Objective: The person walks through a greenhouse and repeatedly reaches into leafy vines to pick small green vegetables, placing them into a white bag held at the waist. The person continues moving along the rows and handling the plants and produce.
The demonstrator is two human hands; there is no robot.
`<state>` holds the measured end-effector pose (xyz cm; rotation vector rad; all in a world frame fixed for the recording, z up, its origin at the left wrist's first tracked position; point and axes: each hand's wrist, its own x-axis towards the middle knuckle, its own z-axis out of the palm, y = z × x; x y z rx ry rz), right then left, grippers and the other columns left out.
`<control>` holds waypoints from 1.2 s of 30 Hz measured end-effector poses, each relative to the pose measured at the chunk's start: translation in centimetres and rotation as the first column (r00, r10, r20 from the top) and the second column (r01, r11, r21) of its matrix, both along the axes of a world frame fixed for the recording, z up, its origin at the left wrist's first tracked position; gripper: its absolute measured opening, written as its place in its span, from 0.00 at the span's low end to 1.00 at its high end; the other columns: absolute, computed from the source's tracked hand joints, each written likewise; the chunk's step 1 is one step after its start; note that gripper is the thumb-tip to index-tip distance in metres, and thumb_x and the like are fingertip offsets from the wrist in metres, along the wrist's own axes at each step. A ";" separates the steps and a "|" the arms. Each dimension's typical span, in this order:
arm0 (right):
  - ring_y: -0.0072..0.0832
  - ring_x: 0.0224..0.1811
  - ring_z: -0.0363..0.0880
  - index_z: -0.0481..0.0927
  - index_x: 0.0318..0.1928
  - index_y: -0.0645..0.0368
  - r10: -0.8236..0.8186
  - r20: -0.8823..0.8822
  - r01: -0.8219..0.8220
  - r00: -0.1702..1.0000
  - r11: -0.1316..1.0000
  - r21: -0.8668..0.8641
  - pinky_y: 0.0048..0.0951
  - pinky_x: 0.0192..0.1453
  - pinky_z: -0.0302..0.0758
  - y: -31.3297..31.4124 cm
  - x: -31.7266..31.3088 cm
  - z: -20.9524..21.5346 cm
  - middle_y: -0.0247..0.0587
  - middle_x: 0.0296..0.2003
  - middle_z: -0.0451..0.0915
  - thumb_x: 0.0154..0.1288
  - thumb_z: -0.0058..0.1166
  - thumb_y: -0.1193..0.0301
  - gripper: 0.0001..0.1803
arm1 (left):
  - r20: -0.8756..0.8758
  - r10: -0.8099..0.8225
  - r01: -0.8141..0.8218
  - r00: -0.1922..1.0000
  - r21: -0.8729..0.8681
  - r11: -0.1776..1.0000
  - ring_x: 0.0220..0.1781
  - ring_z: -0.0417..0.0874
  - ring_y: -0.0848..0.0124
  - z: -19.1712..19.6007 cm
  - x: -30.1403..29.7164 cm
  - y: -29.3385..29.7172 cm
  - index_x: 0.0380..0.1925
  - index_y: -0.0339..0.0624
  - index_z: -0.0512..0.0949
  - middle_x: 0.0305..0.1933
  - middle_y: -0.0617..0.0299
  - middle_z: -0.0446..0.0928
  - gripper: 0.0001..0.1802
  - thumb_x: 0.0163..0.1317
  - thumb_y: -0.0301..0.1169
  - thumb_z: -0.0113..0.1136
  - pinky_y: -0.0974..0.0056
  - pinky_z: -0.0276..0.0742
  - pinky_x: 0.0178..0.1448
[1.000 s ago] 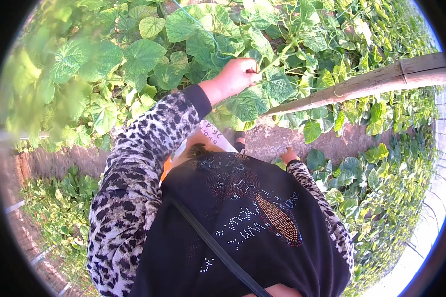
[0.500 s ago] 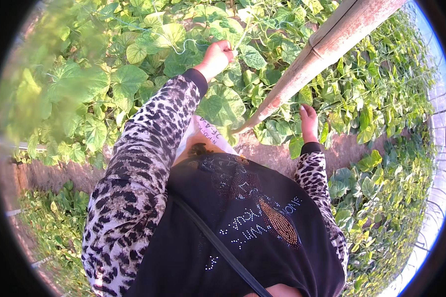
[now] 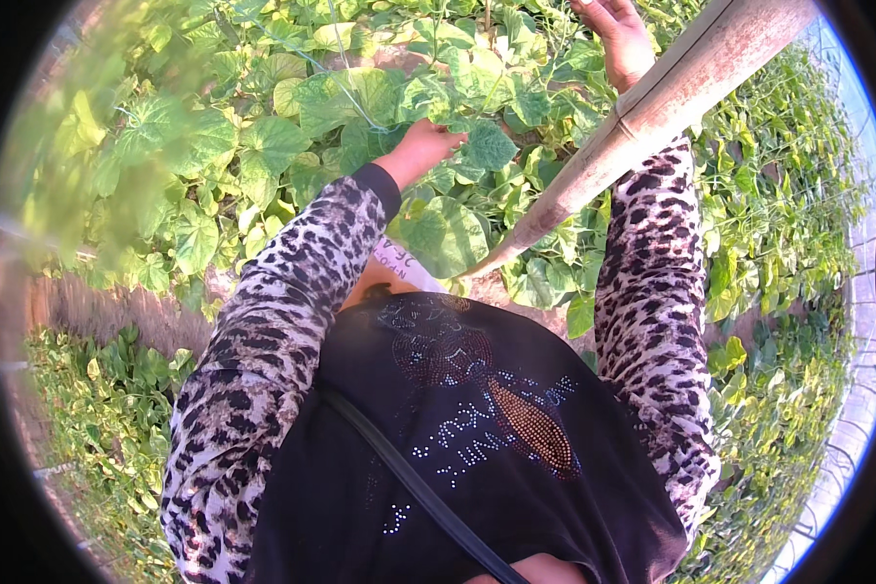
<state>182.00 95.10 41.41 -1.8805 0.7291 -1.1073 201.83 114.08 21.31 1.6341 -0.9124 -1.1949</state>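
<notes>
My left hand (image 3: 420,153) is closed, fingertips pressed together among broad green vine leaves (image 3: 487,146). What it grips, if anything, is too small to make out. A thin pale string (image 3: 352,97) slants down through the foliage and ends beside this hand. Farther up and to the right, my right hand (image 3: 621,44) reaches over the plants beyond a bamboo pole (image 3: 642,117). Its fingers look apart and hold nothing visible; the top of the picture cuts some of them off. Part of my right forearm passes behind the pole.
The thick pole slants from upper right down toward my body. A white and orange printed bag (image 3: 404,268) lies just before my black top. Bare soil (image 3: 136,316) runs between plant rows. Clear sheeting (image 3: 852,389) curves along the right side.
My right hand has swung up and forward, from beside the pole's lower part to the top of the picture. My left hand has moved slightly down, still closed.
</notes>
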 end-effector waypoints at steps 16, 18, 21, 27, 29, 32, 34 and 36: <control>0.21 0.25 0.62 0.76 0.48 0.59 0.092 0.556 -0.515 0.826 0.523 0.679 0.26 0.32 0.64 10.2 -6.4 -23.9 0.28 0.25 0.66 0.79 0.47 0.60 0.14 | -0.306 0.061 -0.103 0.950 -0.122 0.987 0.38 0.79 0.75 -2.1 0.8 -0.6 0.52 0.43 0.82 0.42 0.63 0.84 0.13 0.70 0.32 0.62 0.67 0.80 0.44; 0.16 0.20 0.58 0.78 0.44 0.58 0.364 0.325 -0.485 0.873 0.568 0.665 0.21 0.25 0.58 12.4 -4.1 -22.2 0.23 0.19 0.61 0.80 0.47 0.59 0.16 | -0.302 0.027 -0.066 0.953 -0.118 0.991 0.37 0.80 0.75 -1.2 -0.5 -0.3 0.53 0.45 0.82 0.43 0.62 0.84 0.13 0.70 0.30 0.62 0.67 0.80 0.44; 0.15 0.18 0.54 0.77 0.46 0.59 0.470 0.314 -0.521 0.825 0.416 0.746 0.20 0.23 0.52 12.9 -2.4 -22.4 0.23 0.19 0.60 0.81 0.45 0.61 0.14 | -0.312 -0.007 -0.021 0.950 -0.086 0.996 0.36 0.80 0.75 -2.8 -1.9 -1.0 0.53 0.46 0.81 0.45 0.61 0.85 0.14 0.68 0.27 0.62 0.67 0.79 0.43; 0.14 0.17 0.52 0.77 0.45 0.57 0.373 0.255 -0.414 0.892 0.451 0.790 0.19 0.22 0.50 13.1 -1.9 -22.0 0.22 0.19 0.60 0.81 0.46 0.63 0.12 | -0.337 -0.107 0.048 0.935 -0.178 0.983 0.31 0.76 0.77 -1.3 -2.9 0.3 0.45 0.40 0.82 0.33 0.63 0.81 0.12 0.62 0.27 0.67 0.70 0.70 0.36; 0.13 0.17 0.53 0.78 0.41 0.50 0.366 0.252 -0.414 0.896 0.482 0.772 0.19 0.21 0.49 13.2 -1.5 -22.1 0.20 0.18 0.60 0.77 0.53 0.56 0.12 | -0.297 -0.100 0.036 0.950 -0.214 0.976 0.33 0.75 0.78 -1.1 -3.0 0.9 0.46 0.43 0.84 0.36 0.66 0.82 0.10 0.65 0.30 0.65 0.71 0.70 0.37; 0.12 0.20 0.56 0.74 0.40 0.48 0.280 0.267 -0.381 0.922 0.529 0.759 0.18 0.24 0.51 14.3 -0.9 -22.0 0.22 0.22 0.66 0.76 0.55 0.57 0.11 | -0.264 -0.092 0.014 0.960 -0.284 0.959 0.34 0.74 0.78 -1.2 -2.9 1.5 0.44 0.46 0.85 0.38 0.69 0.81 0.08 0.66 0.33 0.66 0.70 0.70 0.37; 0.14 0.28 0.63 0.72 0.39 0.49 0.329 0.129 -0.316 0.936 0.615 0.722 0.17 0.37 0.62 13.2 -1.1 -22.5 0.24 0.28 0.69 0.73 0.58 0.63 0.09 | -0.256 -0.060 -0.027 0.965 -0.323 0.946 0.34 0.73 0.78 -1.3 -3.4 1.5 0.42 0.47 0.85 0.37 0.71 0.81 0.08 0.66 0.34 0.66 0.70 0.69 0.38; 0.17 0.36 0.68 0.75 0.36 0.53 0.386 0.151 -0.398 0.910 0.711 0.579 0.21 0.50 0.65 12.4 -0.9 -24.1 0.26 0.30 0.70 0.71 0.60 0.67 0.08 | -0.340 0.026 -0.107 0.940 -0.220 0.970 0.34 0.73 0.77 -1.2 -3.5 1.4 0.40 0.48 0.83 0.36 0.71 0.80 0.08 0.65 0.36 0.68 0.69 0.69 0.38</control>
